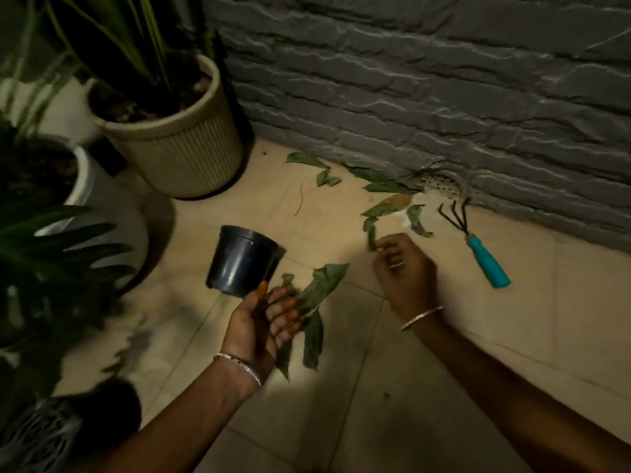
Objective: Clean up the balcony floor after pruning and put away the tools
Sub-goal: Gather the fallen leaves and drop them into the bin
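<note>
On the tiled floor (341, 387), loose leaves (386, 186) lie beside the wall drain (440, 184). Left hand (263, 322): fingers curled round a bunch of leaves (322, 285). Right hand (406, 271): fingertips pinch a leaf strip (371, 237).

Risk: the bunch hangs past the palm, so adding more may spill it. Risk: leaves pushed into the drain may block it. Rake (485, 257) prongs lie near the remaining leaves.

Blur and dim light obscure the right fingers, so the pinch is probable, not certain. Black pot (242, 261) interior is hidden.

Right hand (406, 271) blurred; pinched scrap (371, 237) probably leaf.
</note>
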Action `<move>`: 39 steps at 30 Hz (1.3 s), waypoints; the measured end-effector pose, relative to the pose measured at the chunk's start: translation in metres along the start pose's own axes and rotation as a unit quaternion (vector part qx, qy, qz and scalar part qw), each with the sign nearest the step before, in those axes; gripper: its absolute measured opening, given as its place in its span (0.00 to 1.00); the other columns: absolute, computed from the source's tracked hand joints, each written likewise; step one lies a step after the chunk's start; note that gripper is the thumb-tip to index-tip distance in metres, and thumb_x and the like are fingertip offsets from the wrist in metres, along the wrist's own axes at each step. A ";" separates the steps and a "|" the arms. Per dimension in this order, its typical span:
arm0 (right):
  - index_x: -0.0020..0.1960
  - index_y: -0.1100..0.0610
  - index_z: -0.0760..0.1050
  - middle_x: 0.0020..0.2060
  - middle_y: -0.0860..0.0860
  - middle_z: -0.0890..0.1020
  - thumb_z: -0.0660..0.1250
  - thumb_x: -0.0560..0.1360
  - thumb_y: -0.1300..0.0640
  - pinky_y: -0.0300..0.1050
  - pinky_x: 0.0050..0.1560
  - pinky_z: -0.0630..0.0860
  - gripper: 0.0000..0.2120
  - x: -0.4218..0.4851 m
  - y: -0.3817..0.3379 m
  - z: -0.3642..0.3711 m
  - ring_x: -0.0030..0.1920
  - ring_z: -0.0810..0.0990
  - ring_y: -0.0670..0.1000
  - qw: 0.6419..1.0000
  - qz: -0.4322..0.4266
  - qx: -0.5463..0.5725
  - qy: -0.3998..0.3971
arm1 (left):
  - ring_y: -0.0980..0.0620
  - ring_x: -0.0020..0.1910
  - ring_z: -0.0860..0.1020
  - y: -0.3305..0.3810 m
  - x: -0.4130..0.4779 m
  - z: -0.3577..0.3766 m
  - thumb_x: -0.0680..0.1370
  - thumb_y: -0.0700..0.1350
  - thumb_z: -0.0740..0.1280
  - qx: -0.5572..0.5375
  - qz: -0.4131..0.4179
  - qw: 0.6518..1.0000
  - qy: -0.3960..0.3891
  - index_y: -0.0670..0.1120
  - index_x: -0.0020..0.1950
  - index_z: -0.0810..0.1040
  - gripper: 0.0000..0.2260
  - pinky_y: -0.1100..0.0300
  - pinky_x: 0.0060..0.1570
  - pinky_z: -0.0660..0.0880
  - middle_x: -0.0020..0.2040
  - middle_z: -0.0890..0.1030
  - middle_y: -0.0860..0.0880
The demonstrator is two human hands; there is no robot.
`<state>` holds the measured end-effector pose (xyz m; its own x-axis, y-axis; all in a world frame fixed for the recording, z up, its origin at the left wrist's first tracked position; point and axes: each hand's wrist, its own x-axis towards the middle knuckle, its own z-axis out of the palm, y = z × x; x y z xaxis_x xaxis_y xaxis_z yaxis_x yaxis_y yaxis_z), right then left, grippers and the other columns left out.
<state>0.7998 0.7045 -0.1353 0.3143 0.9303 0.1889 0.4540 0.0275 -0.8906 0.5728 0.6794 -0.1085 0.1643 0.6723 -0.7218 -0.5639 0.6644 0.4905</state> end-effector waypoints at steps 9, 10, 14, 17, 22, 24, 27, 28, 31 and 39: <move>0.48 0.56 0.80 0.39 0.47 0.83 0.72 0.75 0.56 0.30 0.38 0.76 0.05 -0.087 -0.050 0.085 0.40 0.81 0.42 0.962 -0.053 0.070 -0.259 | 0.48 0.40 0.80 0.001 -0.024 -0.022 0.82 0.47 0.59 -0.014 0.009 1.000 0.027 0.39 0.55 0.78 0.13 0.57 0.39 0.81 0.46 0.81 0.40; 0.47 0.57 0.79 0.39 0.47 0.83 0.71 0.75 0.55 0.34 0.39 0.78 0.06 -0.085 -0.046 0.085 0.40 0.82 0.42 0.959 -0.048 0.087 -0.265 | 0.48 0.39 0.79 0.001 -0.024 -0.026 0.83 0.46 0.57 -0.013 0.009 0.999 0.043 0.40 0.52 0.77 0.12 0.55 0.42 0.80 0.45 0.80 0.40; 0.51 0.54 0.78 0.45 0.48 0.81 0.67 0.78 0.56 0.42 0.44 0.77 0.04 -0.044 0.002 0.076 0.46 0.78 0.45 0.978 -0.084 -0.027 -0.190 | 0.50 0.28 0.73 0.005 -0.027 -0.040 0.84 0.43 0.53 -0.044 0.013 0.995 0.085 0.44 0.44 0.71 0.13 0.56 0.30 0.79 0.32 0.71 0.46; 0.66 0.51 0.75 0.62 0.51 0.76 0.67 0.75 0.64 0.50 0.60 0.73 0.21 -0.010 0.039 0.071 0.63 0.71 0.53 0.943 -0.127 -0.198 -0.234 | 0.53 0.26 0.65 0.006 -0.024 -0.051 0.84 0.44 0.55 -0.017 0.006 0.994 0.107 0.45 0.45 0.73 0.11 0.61 0.24 0.74 0.29 0.67 0.49; 0.72 0.47 0.71 0.74 0.52 0.67 0.69 0.76 0.61 0.54 0.74 0.61 0.25 0.001 0.060 0.084 0.75 0.61 0.57 0.892 -0.127 -0.253 -0.352 | 0.56 0.20 0.62 0.003 -0.016 -0.053 0.81 0.49 0.60 -0.026 -0.012 0.997 0.078 0.46 0.43 0.74 0.10 0.65 0.22 0.63 0.26 0.66 0.51; 0.66 0.51 0.77 0.71 0.54 0.73 0.70 0.75 0.62 0.55 0.73 0.64 0.20 -0.010 0.065 0.087 0.72 0.66 0.59 0.903 -0.138 -0.238 -0.330 | 0.56 0.20 0.62 0.003 -0.014 -0.054 0.81 0.50 0.61 -0.029 -0.008 0.997 0.071 0.46 0.42 0.74 0.11 0.66 0.21 0.61 0.25 0.65 0.51; 0.56 0.57 0.84 0.58 0.58 0.82 0.75 0.70 0.66 0.58 0.61 0.76 0.15 -0.026 0.073 0.087 0.60 0.77 0.62 0.926 -0.182 -0.218 -0.250 | 0.55 0.20 0.63 0.005 -0.013 -0.057 0.79 0.52 0.63 -0.017 0.000 0.997 0.072 0.46 0.39 0.73 0.13 0.66 0.21 0.62 0.27 0.65 0.51; 0.53 0.58 0.85 0.53 0.58 0.84 0.76 0.68 0.67 0.56 0.57 0.78 0.14 -0.028 0.075 0.087 0.55 0.79 0.62 0.928 -0.193 -0.222 -0.229 | 0.55 0.20 0.63 0.006 -0.014 -0.058 0.79 0.52 0.63 -0.012 0.003 0.998 0.069 0.46 0.38 0.73 0.13 0.66 0.21 0.61 0.27 0.65 0.51; 0.46 0.58 0.85 0.43 0.55 0.85 0.76 0.69 0.64 0.50 0.46 0.78 0.07 -0.028 0.071 0.082 0.45 0.81 0.59 0.923 -0.221 -0.242 -0.202 | 0.55 0.21 0.63 0.007 -0.012 -0.062 0.78 0.51 0.64 0.003 0.008 0.998 0.066 0.47 0.36 0.71 0.14 0.66 0.22 0.61 0.28 0.66 0.51; 0.50 0.58 0.80 0.43 0.50 0.84 0.75 0.72 0.62 0.39 0.44 0.80 0.08 -0.024 0.031 0.063 0.44 0.83 0.48 0.987 -0.055 -0.096 -0.117 | 0.55 0.21 0.62 -0.004 -0.009 -0.054 0.78 0.54 0.64 0.036 0.039 0.998 0.031 0.45 0.42 0.75 0.13 0.65 0.22 0.60 0.27 0.64 0.50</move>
<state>0.7537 0.7065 -0.1933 0.0628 0.9852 0.1597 0.6320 0.0846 -0.7703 0.5297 0.6531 -0.1303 0.0704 0.7030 -0.7077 -0.5131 0.6339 0.5787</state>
